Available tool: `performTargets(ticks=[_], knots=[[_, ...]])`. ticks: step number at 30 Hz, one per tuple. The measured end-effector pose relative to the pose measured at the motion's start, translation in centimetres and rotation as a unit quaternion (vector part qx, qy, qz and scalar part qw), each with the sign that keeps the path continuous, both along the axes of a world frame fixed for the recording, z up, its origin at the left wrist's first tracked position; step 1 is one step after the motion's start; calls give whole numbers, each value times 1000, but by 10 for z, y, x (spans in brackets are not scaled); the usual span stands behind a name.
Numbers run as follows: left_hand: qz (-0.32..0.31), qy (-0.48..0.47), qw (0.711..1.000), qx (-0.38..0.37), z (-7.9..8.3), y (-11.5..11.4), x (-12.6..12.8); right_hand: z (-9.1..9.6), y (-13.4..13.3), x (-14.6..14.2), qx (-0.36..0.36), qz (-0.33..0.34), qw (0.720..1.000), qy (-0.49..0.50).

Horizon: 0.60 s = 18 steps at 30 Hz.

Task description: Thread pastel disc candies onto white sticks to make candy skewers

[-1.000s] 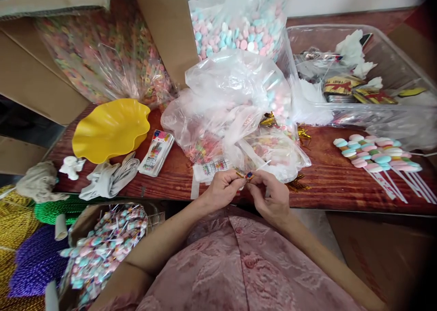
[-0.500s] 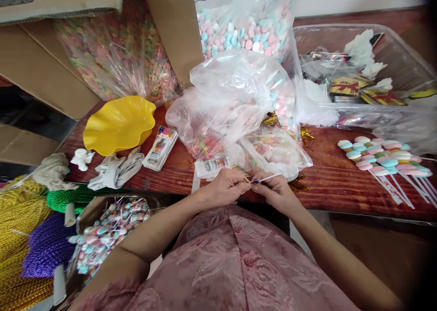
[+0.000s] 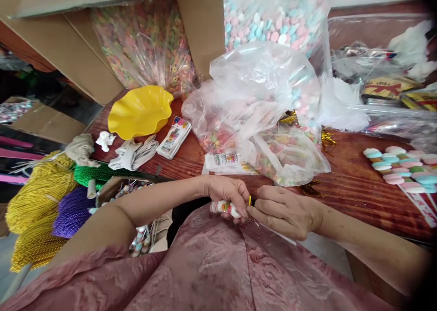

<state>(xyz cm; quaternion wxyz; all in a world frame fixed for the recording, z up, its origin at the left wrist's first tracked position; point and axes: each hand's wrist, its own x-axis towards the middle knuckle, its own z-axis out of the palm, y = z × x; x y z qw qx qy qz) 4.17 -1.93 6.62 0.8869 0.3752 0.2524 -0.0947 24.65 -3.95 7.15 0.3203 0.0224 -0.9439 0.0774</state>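
Note:
My left hand (image 3: pixel 229 196) is closed around a marshmallow lollipop (image 3: pixel 225 207), in a clear printed wrapper, held in front of the pink shirt. At the wrapper's neck sticks up a short yellow twist tie (image 3: pixel 250 201). Thumb and fingers of my right hand (image 3: pixel 287 211) are pinched together at this tie. A white stick (image 3: pixel 280 235) runs out below the right hand. Beyond the hands, on the table, lie white printed bags (image 3: pixel 227 161). Clear plastic bags of coloured candy (image 3: pixel 283 151) rest just behind them.
To the right lie several marshmallow lollipops (image 3: pixel 403 167) on the red-brown table (image 3: pixel 351 174). A clear bin (image 3: pixel 385 108) stands behind them. At the left are a yellow wavy dish (image 3: pixel 139 113), grey cloth (image 3: pixel 133 155) and gold cord bundles (image 3: pixel 41 201). A cardboard box (image 3: pixel 200 28) stands behind.
Both hands have come lower, closer to the shirt. The wrapped lollipop now shows in my left hand, and my right hand has turned with its back upward. The view has swung left.

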Motion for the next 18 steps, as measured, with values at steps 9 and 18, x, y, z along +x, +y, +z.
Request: performTargets(ticks=[9, 18], knots=[[-54, -24, 998, 35, 6, 11, 3, 9, 3, -4, 29, 1, 998, -64], [-87, -76, 990, 85, -3, 10, 2, 18, 5, -21, 65, -33, 996, -55]])
